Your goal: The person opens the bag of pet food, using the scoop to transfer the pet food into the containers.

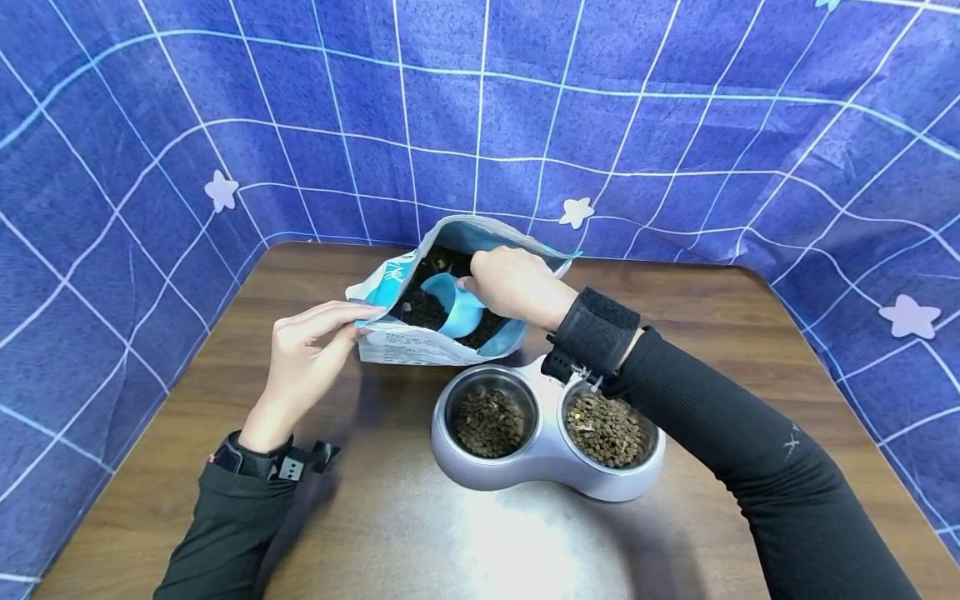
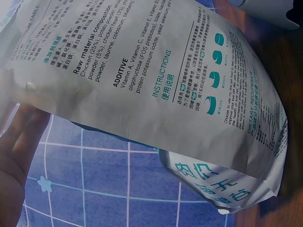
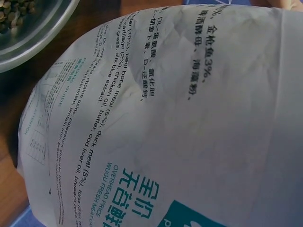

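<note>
A white and teal pet food bag [image 1: 420, 346] stands open at the back of the table, dark kibble inside. My left hand [image 1: 311, 354] pinches the bag's left corner between thumb and fingers; the left wrist view shows the bag's printed side [image 2: 142, 94] beside that hand [image 2: 19, 156]. Reaching into the bag's mouth, my right hand [image 1: 517, 283] grips a light blue scoop [image 1: 457, 304] by its handle. The scoop's cup lies among the kibble. Only the bag's printed face [image 3: 156, 104] fills most of the right wrist view, and the scoop is hidden there.
In front of the bag sits a grey double pet bowl [image 1: 540, 458]. Both metal bowls, left [image 1: 491, 417] and right [image 1: 607, 425], hold brown kibble. My right forearm passes over the right bowl's edge. A blue gridded cloth [image 1: 450, 108] hangs behind the wooden table [image 1: 360, 508].
</note>
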Action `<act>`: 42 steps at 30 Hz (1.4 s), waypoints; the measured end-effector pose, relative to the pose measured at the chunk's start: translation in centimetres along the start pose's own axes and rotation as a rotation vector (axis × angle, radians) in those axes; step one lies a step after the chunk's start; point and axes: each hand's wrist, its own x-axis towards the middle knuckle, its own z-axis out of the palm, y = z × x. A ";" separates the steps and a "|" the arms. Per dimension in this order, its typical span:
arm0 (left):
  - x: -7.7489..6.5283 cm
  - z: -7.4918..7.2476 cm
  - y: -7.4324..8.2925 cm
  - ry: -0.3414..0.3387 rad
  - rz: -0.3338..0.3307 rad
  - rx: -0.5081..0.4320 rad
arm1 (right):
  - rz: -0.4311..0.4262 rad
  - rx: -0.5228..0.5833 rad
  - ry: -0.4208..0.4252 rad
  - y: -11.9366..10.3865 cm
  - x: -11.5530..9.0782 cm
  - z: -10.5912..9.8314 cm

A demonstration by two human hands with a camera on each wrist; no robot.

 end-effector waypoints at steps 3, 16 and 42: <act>0.0 0.1 0.0 0.003 0.002 -0.004 | 0.006 0.007 -0.018 0.1 0.1 -0.1; 0.0 0.1 -0.1 0.001 0.006 -0.019 | 0.058 0.059 -0.122 -0.6 0.5 -0.3; -0.2 -0.1 0.0 -0.012 0.002 -0.003 | 0.038 0.138 -0.073 0.0 0.4 -0.2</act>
